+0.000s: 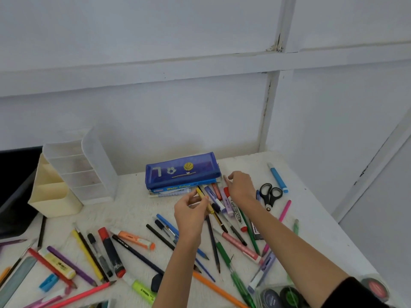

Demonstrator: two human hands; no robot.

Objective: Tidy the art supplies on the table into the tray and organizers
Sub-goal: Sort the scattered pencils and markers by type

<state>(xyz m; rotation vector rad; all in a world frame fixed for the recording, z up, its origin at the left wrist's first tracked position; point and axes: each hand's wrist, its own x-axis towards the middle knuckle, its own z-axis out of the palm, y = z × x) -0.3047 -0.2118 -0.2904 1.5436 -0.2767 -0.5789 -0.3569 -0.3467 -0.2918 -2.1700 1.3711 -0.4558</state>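
My left hand (191, 210) pinches a yellow pen (201, 194) lying at the top of a heap of pens and markers in the table's middle. My right hand (241, 185) hovers over the same heap, fingers loosely curled, touching the right end of a blue mesh pencil case (182, 171). A "Water Colour" box (178, 188) lies under the case. A clear drawer organizer (89, 165) and a cream pen holder (55, 196) stand at the back left. Whether the right fingers hold anything is hidden.
Black-handled scissors (270, 194) and a blue marker (278, 177) lie at the right. Pencils, highlighters and a red marker (110, 250) are scattered over the front left. Tape rolls (287, 296) sit at the front right edge. A dark object borders the table's left side.
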